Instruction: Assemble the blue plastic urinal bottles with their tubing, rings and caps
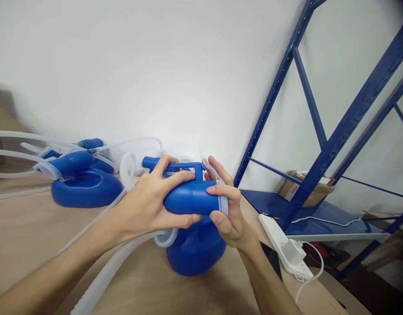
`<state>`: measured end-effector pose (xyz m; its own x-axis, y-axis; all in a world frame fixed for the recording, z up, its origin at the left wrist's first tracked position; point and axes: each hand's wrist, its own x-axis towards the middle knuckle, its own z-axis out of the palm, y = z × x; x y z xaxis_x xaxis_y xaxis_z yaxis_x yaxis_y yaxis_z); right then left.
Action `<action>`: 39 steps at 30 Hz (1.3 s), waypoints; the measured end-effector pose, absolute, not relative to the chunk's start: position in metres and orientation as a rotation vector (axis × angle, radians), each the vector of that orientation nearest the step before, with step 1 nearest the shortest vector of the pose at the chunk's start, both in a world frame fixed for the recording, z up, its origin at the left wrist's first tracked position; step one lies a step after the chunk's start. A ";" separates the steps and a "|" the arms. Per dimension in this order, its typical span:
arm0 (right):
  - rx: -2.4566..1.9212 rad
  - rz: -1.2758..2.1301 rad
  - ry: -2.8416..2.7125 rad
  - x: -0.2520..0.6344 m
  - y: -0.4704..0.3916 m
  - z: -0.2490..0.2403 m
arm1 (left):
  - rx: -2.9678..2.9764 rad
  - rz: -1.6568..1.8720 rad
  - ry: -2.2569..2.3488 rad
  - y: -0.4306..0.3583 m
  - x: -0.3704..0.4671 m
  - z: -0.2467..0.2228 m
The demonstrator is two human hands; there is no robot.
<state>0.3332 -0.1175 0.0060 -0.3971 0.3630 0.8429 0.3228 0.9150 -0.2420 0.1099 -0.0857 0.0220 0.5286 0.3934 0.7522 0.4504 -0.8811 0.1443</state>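
A blue plastic cylinder [193,197] with a handle-like bar on top lies sideways between my hands, above the table. My left hand [162,192] wraps round its left part, the thumb below and fingers over the body and bar. On the right end sits a translucent white cap [223,199], gripped between the thumb and fingers of my right hand [229,205]. Just below and behind is a rounded blue container [196,249] on the table. A white ring-shaped piece [166,237] joined to a corrugated white hose [112,267] is at its left.
More blue containers [86,188] with white tubes [18,153] stand at the left on the wooden table [149,275]. At the right are a white power strip [283,247], a dark flat device [270,258], and a blue metal shelf [332,218] holding a cardboard box [306,190].
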 end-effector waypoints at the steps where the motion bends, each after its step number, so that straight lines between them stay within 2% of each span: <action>1: -0.493 0.060 -2.018 0.334 -0.117 0.006 | -2.696 -1.294 -0.755 -0.085 0.110 0.023; 8: -0.531 0.331 -1.927 0.342 -0.115 0.012 | -2.626 -1.115 -0.736 -0.078 0.107 0.026; 16: -0.715 0.270 -1.699 0.349 -0.111 0.015 | -2.424 -0.831 -0.767 -0.083 0.105 0.027; 25: -0.771 0.343 -1.562 0.342 -0.107 0.019 | -2.357 -0.809 -0.712 -0.082 0.109 0.023; 32: -0.759 0.690 -1.494 0.349 -0.101 0.022 | -2.365 -0.761 -0.745 -0.078 0.107 0.023; 35: -0.796 0.637 -1.560 0.349 -0.104 0.024 | -2.404 -0.767 -0.743 -0.075 0.105 0.023; 39: -0.841 0.406 -1.656 0.347 -0.107 0.022 | -2.383 -0.774 -0.729 -0.073 0.106 0.022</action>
